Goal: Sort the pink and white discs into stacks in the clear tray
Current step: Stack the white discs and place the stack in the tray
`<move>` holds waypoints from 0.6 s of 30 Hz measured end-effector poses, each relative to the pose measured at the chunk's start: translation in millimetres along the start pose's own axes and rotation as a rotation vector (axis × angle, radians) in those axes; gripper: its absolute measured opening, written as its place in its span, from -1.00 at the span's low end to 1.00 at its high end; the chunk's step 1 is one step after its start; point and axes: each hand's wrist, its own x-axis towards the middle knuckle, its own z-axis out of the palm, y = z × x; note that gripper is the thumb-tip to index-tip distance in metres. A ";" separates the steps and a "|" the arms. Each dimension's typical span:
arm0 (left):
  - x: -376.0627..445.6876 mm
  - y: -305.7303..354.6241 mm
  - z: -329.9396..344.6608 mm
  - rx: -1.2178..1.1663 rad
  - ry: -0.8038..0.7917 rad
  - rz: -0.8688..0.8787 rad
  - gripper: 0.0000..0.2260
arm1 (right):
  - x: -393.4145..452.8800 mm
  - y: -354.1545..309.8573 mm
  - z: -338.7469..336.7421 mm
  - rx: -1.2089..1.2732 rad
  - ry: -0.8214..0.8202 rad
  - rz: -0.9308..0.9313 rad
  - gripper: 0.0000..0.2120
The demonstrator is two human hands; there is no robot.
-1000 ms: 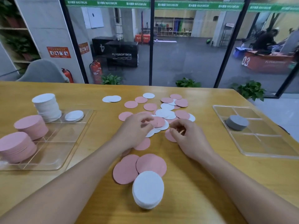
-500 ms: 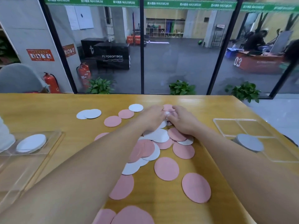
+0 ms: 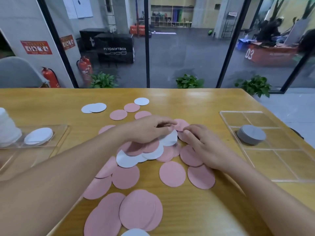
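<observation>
Pinching pink disc (image 3: pixel 181 124): left hand (image 3: pixel 146 129), right hand (image 3: pixel 202 143) fingers curled.

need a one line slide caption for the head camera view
Both hands, left hand and right hand, gather pink discs and white discs scattered on a wooden table, clear trays either side.

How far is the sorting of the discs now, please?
Partly done. A tall white stack and a low white pile already sit in the left clear tray. In hand: the left hand and right hand work at a pink disc in the heap. Left: many pink discs and white discs are loose on the table.
</observation>
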 end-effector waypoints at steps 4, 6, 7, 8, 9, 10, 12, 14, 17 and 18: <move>-18.1 -13.0 -19.9 -0.082 0.121 0.024 -0.71 | 0.6 -12.2 -3.5 -0.038 0.107 0.021 -0.74; -20.6 -34.8 -38.0 -0.051 0.344 -0.041 -0.74 | 23.3 -23.0 -0.7 -0.084 0.120 -0.002 -0.69; -21.6 -49.1 -46.6 -0.028 0.442 -0.104 -0.73 | 39.2 -30.1 2.3 -0.097 0.096 -0.029 -0.68; -22.7 -65.6 -53.4 0.017 0.515 -0.175 -0.73 | 57.8 -38.9 7.3 -0.110 0.063 -0.068 -0.67; -24.0 -82.1 -59.1 0.087 0.554 -0.245 -0.71 | 78.2 -47.4 14.0 -0.126 0.024 -0.111 -0.65; -25.9 -97.7 -63.9 0.182 0.559 -0.316 -0.66 | 99.4 -56.2 21.3 -0.138 -0.010 -0.141 -0.62; -29.4 -127.1 -74.3 0.337 0.551 -0.449 -0.56 | 140.8 -72.8 36.5 -0.147 -0.062 -0.156 -0.56; -30.9 -150.3 -85.4 0.365 0.548 -0.582 -0.47 | 177.5 -88.5 51.9 -0.171 -0.094 -0.164 -0.51; -26.7 -169.9 -94.2 0.333 0.470 -0.727 -0.36 | 218.4 -100.5 72.4 -0.271 -0.197 -0.135 -0.47; -24.0 -172.3 -93.7 0.335 0.443 -0.754 -0.34 | 226.4 -100.7 79.2 -0.291 -0.243 -0.117 -0.49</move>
